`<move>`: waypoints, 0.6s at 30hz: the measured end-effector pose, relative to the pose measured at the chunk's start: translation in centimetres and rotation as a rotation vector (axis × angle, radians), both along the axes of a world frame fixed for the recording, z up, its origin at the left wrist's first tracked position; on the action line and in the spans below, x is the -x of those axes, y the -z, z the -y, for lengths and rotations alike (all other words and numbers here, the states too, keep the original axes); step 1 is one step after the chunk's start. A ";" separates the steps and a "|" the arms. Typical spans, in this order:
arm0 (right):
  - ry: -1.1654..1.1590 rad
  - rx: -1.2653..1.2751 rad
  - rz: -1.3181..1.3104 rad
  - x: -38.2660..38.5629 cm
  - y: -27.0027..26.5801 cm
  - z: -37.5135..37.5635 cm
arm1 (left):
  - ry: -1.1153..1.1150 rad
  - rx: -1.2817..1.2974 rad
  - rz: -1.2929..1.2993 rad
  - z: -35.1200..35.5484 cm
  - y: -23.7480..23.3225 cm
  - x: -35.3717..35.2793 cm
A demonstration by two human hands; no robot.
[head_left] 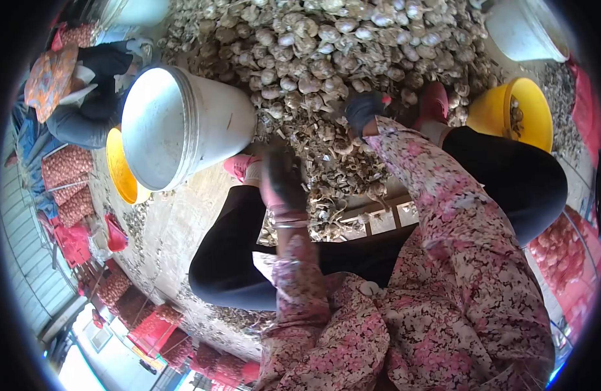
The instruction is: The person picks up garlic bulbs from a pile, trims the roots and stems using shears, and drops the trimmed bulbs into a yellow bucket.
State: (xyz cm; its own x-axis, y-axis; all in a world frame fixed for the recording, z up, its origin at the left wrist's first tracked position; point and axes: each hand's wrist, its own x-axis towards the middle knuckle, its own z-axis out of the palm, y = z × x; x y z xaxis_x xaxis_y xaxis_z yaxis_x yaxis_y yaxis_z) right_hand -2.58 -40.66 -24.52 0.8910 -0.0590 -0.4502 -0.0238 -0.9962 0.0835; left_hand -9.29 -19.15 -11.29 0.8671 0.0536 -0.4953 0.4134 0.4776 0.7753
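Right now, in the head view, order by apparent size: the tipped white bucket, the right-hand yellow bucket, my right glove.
1. tipped white bucket, clearly largest.
2. yellow bucket, partly hidden behind the knee, so the gap is unsure.
3. right glove, plainly smallest.

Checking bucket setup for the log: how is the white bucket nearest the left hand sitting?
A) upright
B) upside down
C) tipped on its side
C: the white bucket lies on its side, open mouth toward the camera, beside the garlic pile.
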 end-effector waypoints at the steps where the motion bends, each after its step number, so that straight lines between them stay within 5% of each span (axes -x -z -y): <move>1: -0.178 -0.056 -0.097 -1.0 -1.6 0.2 | 0.018 0.147 -0.169 0.8 2.9 1.7; 2: -0.193 -0.049 -0.092 -0.9 -1.6 -0.4 | -0.029 0.536 -0.349 1.2 6.1 3.3; 4: -0.097 0.291 0.111 0.5 0.3 -1.3 | -0.007 0.422 -0.666 3.1 6.8 4.9; 5: -0.221 0.142 -0.226 -0.7 2.6 0.8 | -0.010 0.428 -0.657 3.1 7.9 5.2; 7: -0.101 -0.230 0.047 2.9 -5.7 2.7 | 0.426 0.080 -0.273 2.2 12.7 6.9; 9: 0.118 -0.514 -0.059 6.1 -10.8 3.6 | 0.824 -0.268 0.155 2.7 15.7 7.4; 10: 0.124 -0.418 0.033 8.1 -9.7 3.2 | 0.821 -0.259 0.166 3.3 14.1 6.5; 12: 0.156 -0.555 0.102 13.2 -12.4 2.8 | 0.344 0.808 -0.566 4.2 7.5 3.2; 13: 0.207 -0.676 0.140 15.0 -14.1 2.6 | 0.467 1.012 -0.465 4.8 5.7 2.6; 16: 0.306 -0.840 0.261 17.7 -15.4 1.9 | 0.556 1.073 -0.465 5.8 5.9 2.9; 17: 0.353 -0.886 0.333 18.5 -15.2 1.7 | 0.552 0.478 -0.097 7.0 5.2 4.2; 18: 0.361 -0.888 0.333 19.0 -14.7 1.9 | 0.557 0.475 -0.102 7.2 4.5 4.5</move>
